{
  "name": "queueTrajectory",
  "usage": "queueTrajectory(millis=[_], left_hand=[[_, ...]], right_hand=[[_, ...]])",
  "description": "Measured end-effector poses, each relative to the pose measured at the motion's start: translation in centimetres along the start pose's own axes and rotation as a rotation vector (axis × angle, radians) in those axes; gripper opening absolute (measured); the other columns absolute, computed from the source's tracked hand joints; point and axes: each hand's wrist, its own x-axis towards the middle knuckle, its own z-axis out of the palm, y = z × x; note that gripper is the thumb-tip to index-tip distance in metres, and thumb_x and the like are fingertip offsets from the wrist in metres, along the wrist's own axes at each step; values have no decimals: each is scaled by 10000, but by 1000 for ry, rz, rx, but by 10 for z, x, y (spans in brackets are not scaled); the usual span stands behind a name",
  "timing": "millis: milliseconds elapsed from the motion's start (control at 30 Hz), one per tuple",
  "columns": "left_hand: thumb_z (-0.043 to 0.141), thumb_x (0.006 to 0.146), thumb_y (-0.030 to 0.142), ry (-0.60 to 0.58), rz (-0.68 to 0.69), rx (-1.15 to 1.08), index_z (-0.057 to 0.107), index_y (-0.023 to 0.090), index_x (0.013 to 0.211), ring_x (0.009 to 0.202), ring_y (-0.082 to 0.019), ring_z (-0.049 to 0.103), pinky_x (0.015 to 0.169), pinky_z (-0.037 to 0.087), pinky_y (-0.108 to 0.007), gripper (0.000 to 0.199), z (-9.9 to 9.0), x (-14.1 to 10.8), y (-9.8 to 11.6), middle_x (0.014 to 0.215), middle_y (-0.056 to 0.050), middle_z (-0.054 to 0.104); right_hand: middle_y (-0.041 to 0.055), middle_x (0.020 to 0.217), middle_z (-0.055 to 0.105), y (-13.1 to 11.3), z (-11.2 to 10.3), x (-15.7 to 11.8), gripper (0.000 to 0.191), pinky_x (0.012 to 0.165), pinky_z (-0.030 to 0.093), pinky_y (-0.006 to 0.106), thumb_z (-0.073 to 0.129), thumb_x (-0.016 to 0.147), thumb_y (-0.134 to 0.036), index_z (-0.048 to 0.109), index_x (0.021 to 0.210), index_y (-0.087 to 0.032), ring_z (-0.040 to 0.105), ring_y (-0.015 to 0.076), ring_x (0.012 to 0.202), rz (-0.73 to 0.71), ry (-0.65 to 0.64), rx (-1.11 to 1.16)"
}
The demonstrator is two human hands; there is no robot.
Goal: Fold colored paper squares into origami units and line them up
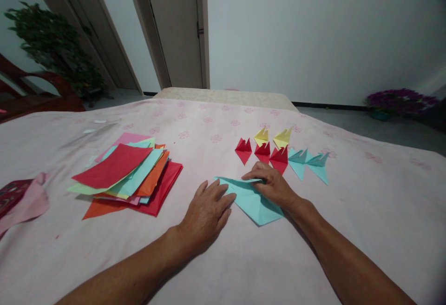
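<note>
A light-blue sheet of origami paper [258, 207] lies partly folded on the cloth between my hands. My left hand [209, 214] rests at its left corner, fingers stretched out and touching the paper's edge. At the upper edge, my right hand [273, 184] has its fingers bent and closed on a fold of the sheet; the fingertips partly hide it. Just beyond stand folded paper birds: three red ones [243, 150], two yellow ones [282, 138] and two light-blue ones [318, 165]. The right hand's knuckles come close to the red birds.
To the left is a loose pile of coloured paper [114, 168] in red, orange, green, blue and pink. A dark red patterned item [14, 195] with pink cloth lies at the far left. The pink flowered tablecloth [195, 268] covers the table; a wooden chair [45, 91] stands beyond.
</note>
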Motion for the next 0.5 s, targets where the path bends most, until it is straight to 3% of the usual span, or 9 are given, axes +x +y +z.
queueTrajectory(millis=[300,500], left_hand=[[522,922,216,88,-54,26,601,226,1237,1148,-275,537,974,481,-484,325,2,3,-9,1237,-133,557],[516,921,201,87,3,78,588,179,1163,1427,-320,305,1147,337,-521,254,0,5,-10,1497,-155,381]], right_hand=[[32,900,654,-4,-2,-4,298,775,484,327,555,802,-70,756,933,-247,611,178,868,-177,-16,-140],[46,952,692,-3,-2,-5,278,812,474,361,564,805,-73,744,949,-228,610,196,901,-248,-42,-216]])
